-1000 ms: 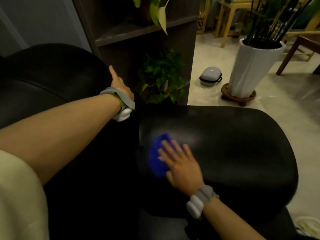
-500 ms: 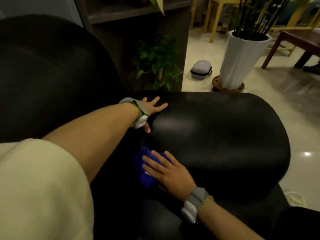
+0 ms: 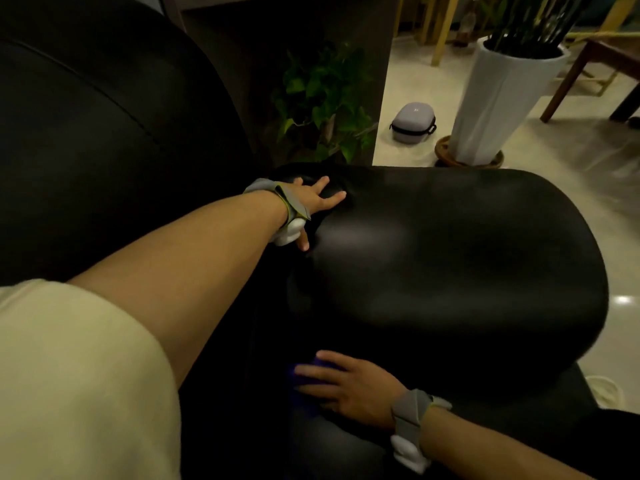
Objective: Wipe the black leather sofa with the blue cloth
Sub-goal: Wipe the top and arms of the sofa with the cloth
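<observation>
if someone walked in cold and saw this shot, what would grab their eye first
First, the big rounded arm of the black leather sofa filling the middle, with a soft sheen on top. Next, the two hands on it: the left hand spread flat at the far end of the arm, and the right hand low in the frame, pressing the blue cloth against the leather. Beyond, a tall white planter stands on the pale floor.

Both forearms are bare. A loose cream short sleeve (image 3: pixel 79 375) covers the upper left arm. Each wrist wears a grey fabric strap with yellow-green edging and a white plastic pod: left band (image 3: pixel 284 213), right band (image 3: pixel 410 431).
</observation>
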Demonstrator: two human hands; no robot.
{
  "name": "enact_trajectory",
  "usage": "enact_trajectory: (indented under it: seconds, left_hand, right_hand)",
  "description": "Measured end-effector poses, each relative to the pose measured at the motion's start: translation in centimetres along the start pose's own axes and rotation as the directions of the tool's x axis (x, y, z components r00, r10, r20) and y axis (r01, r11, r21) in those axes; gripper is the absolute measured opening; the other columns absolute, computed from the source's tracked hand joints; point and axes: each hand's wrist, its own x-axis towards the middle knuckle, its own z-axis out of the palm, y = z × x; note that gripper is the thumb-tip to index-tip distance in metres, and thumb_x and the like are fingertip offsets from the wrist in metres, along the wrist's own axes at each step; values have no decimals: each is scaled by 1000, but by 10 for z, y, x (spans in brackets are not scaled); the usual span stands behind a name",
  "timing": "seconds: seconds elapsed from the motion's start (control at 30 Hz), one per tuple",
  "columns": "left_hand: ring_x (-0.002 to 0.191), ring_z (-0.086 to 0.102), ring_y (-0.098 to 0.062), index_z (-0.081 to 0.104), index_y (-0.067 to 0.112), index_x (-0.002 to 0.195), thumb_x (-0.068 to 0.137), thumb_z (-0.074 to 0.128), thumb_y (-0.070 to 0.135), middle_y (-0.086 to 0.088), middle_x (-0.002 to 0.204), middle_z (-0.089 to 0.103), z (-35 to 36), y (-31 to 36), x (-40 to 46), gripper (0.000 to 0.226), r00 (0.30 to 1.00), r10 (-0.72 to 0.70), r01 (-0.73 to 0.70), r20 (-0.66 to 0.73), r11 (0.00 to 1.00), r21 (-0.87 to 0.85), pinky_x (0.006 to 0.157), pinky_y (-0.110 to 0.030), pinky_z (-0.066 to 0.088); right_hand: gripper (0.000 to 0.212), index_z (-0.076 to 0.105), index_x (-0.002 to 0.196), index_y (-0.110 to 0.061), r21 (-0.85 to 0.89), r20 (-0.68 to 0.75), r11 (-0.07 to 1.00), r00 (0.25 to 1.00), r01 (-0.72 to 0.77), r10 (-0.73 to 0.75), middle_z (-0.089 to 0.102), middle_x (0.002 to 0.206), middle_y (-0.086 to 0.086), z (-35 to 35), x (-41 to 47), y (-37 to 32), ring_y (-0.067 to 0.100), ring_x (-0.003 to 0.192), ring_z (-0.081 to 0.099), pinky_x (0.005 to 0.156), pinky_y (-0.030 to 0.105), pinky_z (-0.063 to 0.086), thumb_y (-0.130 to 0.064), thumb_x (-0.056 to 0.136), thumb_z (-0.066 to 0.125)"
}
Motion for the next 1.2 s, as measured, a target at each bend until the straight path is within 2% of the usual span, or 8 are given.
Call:
enact_trajectory:
  seconds: [0.13,0.33,0.53,0.67,0.77,0.9,1.07,1.2]
  left_hand:
    - [147,-3,-47,-13,41,153,71,88,26,-6,162,-23,5,-3,6,131,999,2,-1,-32,1000,9,119,-57,15]
    - [144,5,-55,-14,41,153,64,90,39,-12,162,-23,5,-5,18,136,1000,12,-11,-18,998,55,117,-59,20]
    - [145,3,-53,-16,46,151,63,92,32,-7,162,-24,6,-8,21,140,1000,-4,5,-24,999,42,116,-61,21]
    - [145,3,-54,-15,44,152,64,91,36,-8,162,-23,9,-8,22,138,1000,2,-1,-20,998,60,116,-61,22]
    - [144,5,-55,-13,43,152,63,91,37,-10,163,-20,8,-5,19,138,1000,4,-3,-22,999,49,116,-60,21]
    - [145,3,-53,-13,42,152,65,90,34,-9,162,-22,1,-1,15,136,1000,-10,11,-17,999,37,116,-60,22]
    - [146,0,-52,-13,39,154,70,88,23,-8,162,-24,6,1,8,132,999,-8,8,-35,1000,-12,116,-55,21]
    - [147,-11,-46,-17,40,152,74,82,12,-3,160,-30,14,5,6,130,1000,-21,20,-23,999,-50,117,-60,18]
  right_hand:
    - [40,55,131,-45,-17,-132,1000,991,-26,23,36,152,-18,1,-1,16,13,144,30,117,40,30,-27,99,38]
    - [76,32,151,-23,259,-115,805,811,-533,574,19,162,1,-18,11,51,30,149,15,120,51,15,-37,82,61]
    - [35,61,124,-42,25,-81,993,990,-117,119,42,150,-18,8,-9,-11,18,146,28,122,44,9,-29,102,38]
    - [45,47,142,-36,88,-152,976,966,-197,209,30,157,-11,-3,-29,19,20,146,26,120,44,14,-29,97,44]
    - [56,49,142,-20,297,-193,790,776,-537,600,37,154,5,-19,-42,79,32,143,32,116,52,25,-28,86,52]
    - [68,44,145,-15,530,97,211,306,-821,947,29,158,8,-38,-49,126,36,147,21,113,61,24,-20,79,61]
    - [66,42,146,-27,333,-116,848,874,-413,472,24,160,0,-22,-29,51,32,149,17,119,53,18,-35,83,58]
    - [52,39,146,-36,198,-98,951,960,-239,262,20,161,-10,-13,-50,46,19,149,17,117,42,28,-38,95,47]
